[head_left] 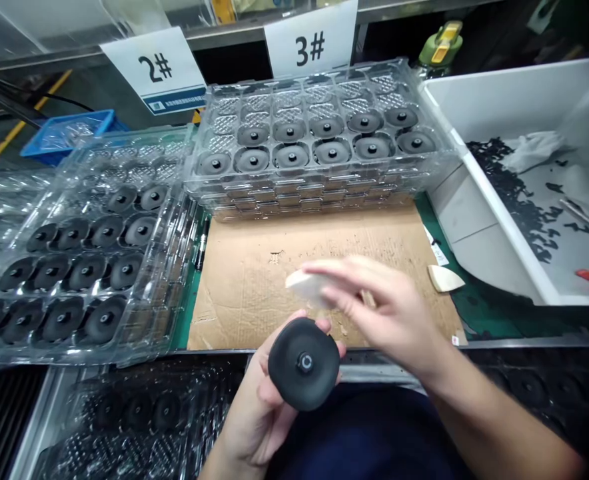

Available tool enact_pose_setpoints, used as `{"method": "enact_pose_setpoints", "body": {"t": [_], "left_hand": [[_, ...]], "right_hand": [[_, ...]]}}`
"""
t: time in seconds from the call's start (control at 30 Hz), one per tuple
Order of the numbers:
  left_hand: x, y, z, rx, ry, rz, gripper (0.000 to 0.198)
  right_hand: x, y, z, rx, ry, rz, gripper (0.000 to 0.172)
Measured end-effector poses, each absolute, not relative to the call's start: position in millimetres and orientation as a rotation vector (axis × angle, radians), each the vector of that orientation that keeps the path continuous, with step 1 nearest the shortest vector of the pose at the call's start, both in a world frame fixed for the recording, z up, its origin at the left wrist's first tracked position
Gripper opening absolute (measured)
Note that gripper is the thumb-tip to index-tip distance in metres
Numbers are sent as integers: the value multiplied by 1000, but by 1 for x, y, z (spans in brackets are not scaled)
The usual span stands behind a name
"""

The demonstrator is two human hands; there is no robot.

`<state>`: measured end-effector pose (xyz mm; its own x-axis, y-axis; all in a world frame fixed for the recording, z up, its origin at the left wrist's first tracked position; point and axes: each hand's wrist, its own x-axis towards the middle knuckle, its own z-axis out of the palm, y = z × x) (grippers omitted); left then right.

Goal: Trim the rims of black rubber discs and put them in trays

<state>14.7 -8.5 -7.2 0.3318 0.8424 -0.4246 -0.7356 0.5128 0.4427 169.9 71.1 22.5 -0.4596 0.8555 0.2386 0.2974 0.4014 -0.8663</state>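
A round-cornered black part [289, 377] with a small hub at its centre rests in my left hand [259, 413], the fingers wrapped round its edge. Just above and to the right, my right hand [379, 300] grips a pale, whitish pad [307, 287], smeared by motion. A gap shows between the pad and the black part. Beneath both hands lies a cardboard sheet [244, 267] with dark specks on it. A similar cream wedge-shaped pad [444, 279] sits at the sheet's right edge.
Stacked clear trays [274, 190] with black parts stand behind the cardboard, and another clear tray [139, 313] is at left. A white bin [504, 240] of black scraps with red-handled pliers stands right. A marker [202, 247] lies by the left tray. A green-lidded bottle [442, 50] is behind.
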Motion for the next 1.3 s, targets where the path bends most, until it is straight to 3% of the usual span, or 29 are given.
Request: {"method": "enact_pose_setpoints", "body": {"t": [0.13,0.4,0.6,0.77,0.93,1.1,1.2,1.3], "left_hand": [[7,-8,-8,137,518,1094,55],[-1,-7,-15,49,576,1082,53],[9,-4,-12,64,656,1077,51],[17,-6,-11,95,776,1078,37],[15,-5,-13,113,831,1155,42],[21,-1,-4,165,768,1126,29],[15,-3,-1,166,762,1120,38],[12,-7,-6,155,718,1112,47]], "right_hand": [[188,71,-20,-1402,-1761,1181,27],[193,26,-70,-1413,-1828,1456,31],[189,40,-16,-1473,-1703,1135,26],[158,32,33,-964,-1962,837,32],[143,34,34,-902,-2192,1011,25],[142,37,36,-866,-2129,777,30],[159,28,42,-753,-2186,1001,27],[177,20,47,-1012,-2216,925,27]]}}
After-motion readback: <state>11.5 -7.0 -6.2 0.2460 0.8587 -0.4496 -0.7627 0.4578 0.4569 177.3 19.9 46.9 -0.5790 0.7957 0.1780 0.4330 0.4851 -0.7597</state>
